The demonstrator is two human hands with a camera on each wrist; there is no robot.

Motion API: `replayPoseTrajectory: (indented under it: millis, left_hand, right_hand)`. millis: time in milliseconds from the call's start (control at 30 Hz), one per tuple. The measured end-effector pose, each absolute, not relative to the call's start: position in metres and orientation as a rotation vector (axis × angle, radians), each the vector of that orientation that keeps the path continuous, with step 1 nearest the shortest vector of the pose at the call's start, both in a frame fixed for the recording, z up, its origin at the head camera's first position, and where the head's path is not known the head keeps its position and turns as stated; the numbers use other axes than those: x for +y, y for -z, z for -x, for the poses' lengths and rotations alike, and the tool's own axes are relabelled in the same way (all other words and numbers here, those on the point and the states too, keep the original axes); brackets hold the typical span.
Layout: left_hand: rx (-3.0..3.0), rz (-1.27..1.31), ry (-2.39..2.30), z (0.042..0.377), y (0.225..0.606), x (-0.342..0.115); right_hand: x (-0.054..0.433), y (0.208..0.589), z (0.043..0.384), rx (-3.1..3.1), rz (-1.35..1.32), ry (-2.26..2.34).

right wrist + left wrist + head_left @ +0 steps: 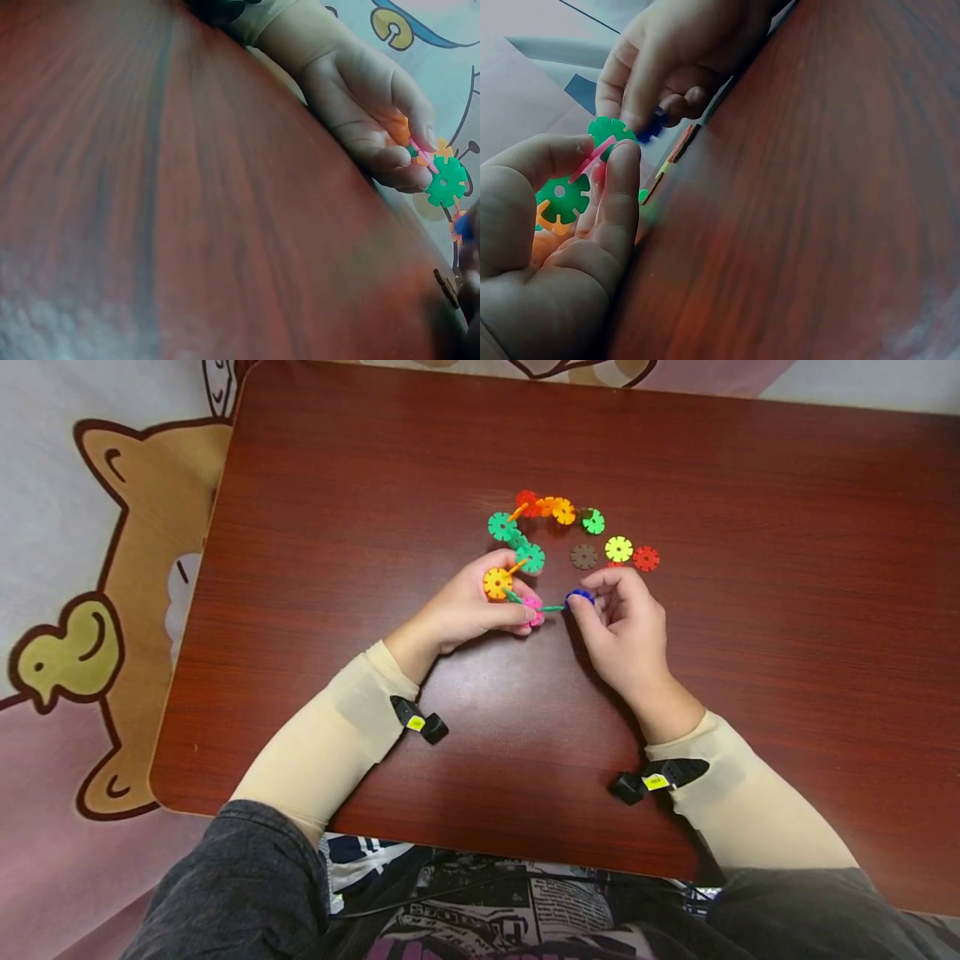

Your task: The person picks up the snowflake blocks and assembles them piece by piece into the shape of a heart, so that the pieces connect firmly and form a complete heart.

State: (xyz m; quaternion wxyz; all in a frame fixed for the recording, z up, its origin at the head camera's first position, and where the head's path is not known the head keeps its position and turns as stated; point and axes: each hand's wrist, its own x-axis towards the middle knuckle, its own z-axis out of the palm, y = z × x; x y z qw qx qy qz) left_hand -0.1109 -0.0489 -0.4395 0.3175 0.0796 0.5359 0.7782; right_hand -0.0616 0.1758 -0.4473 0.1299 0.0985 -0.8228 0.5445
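Observation:
My left hand (pixel 457 606) pinches a pink notched plastic disc (pixel 531 612) between thumb and fingers. This disc belongs to a chain of interlocked discs, with a yellow-orange disc (pixel 497 582) over the palm and teal discs (pixel 531 558) beyond the fingers. A green disc (pixel 604 130) sticks out from the pink one toward the right, seen edge-on in the head view. Between right thumb and fingertips, my right hand (pixel 630 631) holds a blue notched disc (pixel 581 597) close by the green disc's free edge. Whether blue and green interlock, I cannot tell.
The chain runs on across the brown table (pixel 360 510) to a red disc (pixel 528 503) and orange discs (pixel 562 511). Loose discs lie beyond my right hand: green (pixel 593 521), yellow (pixel 618 549), brown (pixel 583 557) and red (pixel 646 558). Another red one is partly covered.

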Motion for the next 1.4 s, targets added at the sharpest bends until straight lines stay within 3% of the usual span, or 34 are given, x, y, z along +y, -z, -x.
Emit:
replayPoseTrajectory:
  millis: [300,1400]
  left_hand:
    - [1.417,-0.224,-2.065,0.1110,0.4403,-0.0487]
    - [1.426,-0.238,-2.065,0.1119,0.4410,-0.0512]
  right_hand:
    - [0.1724,0.4456,0.0609,-2.000,-0.174,-2.213]
    - [0.1710,0.4413,0.0615,-2.127,-0.144,-2.299]
